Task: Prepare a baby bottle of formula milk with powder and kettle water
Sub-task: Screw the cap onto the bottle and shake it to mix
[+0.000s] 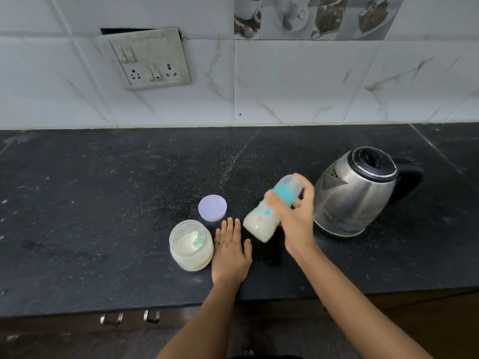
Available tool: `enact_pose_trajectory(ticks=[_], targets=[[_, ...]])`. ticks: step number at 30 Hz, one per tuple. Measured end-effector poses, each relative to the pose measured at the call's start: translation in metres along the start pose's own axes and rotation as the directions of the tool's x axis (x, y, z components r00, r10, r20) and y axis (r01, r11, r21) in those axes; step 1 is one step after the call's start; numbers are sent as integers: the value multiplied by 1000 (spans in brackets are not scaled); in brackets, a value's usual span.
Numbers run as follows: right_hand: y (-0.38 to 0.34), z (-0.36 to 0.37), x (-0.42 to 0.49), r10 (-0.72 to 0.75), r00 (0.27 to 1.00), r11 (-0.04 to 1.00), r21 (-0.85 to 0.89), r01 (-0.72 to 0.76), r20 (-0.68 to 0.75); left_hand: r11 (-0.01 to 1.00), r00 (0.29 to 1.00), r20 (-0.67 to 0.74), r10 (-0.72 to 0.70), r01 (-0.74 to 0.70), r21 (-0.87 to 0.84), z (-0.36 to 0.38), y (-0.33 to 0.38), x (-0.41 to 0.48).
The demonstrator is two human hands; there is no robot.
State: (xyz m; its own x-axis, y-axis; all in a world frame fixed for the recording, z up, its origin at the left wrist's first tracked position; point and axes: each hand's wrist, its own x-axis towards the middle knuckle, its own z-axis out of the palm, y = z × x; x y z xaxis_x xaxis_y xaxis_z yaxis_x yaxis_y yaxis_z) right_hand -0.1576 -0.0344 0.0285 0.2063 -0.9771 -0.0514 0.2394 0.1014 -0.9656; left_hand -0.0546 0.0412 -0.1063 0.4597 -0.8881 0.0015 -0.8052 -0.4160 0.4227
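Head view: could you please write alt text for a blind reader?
A right hand holds a tilted baby bottle of milky formula above a counter; the left hand rests flat beside an open powder jar. A kettle stands nearby.

My left grip (232, 251): bare, slim fingers, nails look short and plain. One thin ring (221, 242) on outermost finger that shows, seated near knuckle; narrow band with pale metal glint, finer detail too small to tell. My right grip (295, 216): bare, fingers smeared by blur, nails not readable. Left forearm (207, 320): bare from wrist down to bottom edge of view. Right forearm (350, 301): same, bare full length shown. Wrists bare both sides.
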Motion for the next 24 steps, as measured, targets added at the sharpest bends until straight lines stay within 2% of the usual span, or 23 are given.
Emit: enact_pose_trajectory(ticks=[1,2,3,5,6,7,9,10,11,14,15,16,18,19,20,23,24], targets=[[-1,2,3,39,995,996,78,-32,-88,1000,1000,-5,-1,1,-13,-1,3,1],[-1,2,4,45,994,997,68,-38,-103,1000,1000,-8,1,-1,-24,-1,5,3],[0,2,4,18,999,1000,10,-18,-44,1000,1000,-8,8,-8,-21,-1,5,5],[4,0,-1,-23,986,988,-147,48,168,1000,1000,19,22,-22,12,1,4,5],[4,-1,-3,-24,980,985,-165,57,198,1000,999,22,23,-23,13,1,3,4],[4,-1,0,-20,988,991,-131,40,150,1000,1000,5,17,-17,0,0,3,4],[1,2,10,56,996,998,43,-54,-68,1000,1000,-13,2,-2,-26,-1,6,4],[0,2,12,75,990,995,77,-66,-121,1000,1000,-10,0,0,-22,0,6,4],[0,3,11,68,992,996,60,-62,-108,1000,1000,-8,-2,2,-18,1,6,4],[3,-1,-4,9,986,991,-136,14,167,999,1000,22,21,-22,39,3,1,4],[2,-3,-6,3,981,989,-144,25,193,999,999,22,24,-24,38,3,1,4],[1,-3,-1,9,990,994,-113,7,139,1000,1000,11,14,-14,22,1,2,4],[-4,-1,8,76,996,995,63,-73,-51,1000,1000,-3,-3,3,-8,0,6,4],[-5,0,11,107,990,990,103,-98,-89,1000,1000,-5,-5,5,-4,0,7,4],[-3,-1,11,110,991,991,79,-104,-73,1000,1000,-7,-2,2,1,0,7,3],[1,-4,0,82,983,995,-69,-72,165,1000,1000,4,15,-15,24,-1,5,3],[0,-4,2,77,984,996,-66,-67,161,1000,1000,0,11,-11,23,-1,5,3]])
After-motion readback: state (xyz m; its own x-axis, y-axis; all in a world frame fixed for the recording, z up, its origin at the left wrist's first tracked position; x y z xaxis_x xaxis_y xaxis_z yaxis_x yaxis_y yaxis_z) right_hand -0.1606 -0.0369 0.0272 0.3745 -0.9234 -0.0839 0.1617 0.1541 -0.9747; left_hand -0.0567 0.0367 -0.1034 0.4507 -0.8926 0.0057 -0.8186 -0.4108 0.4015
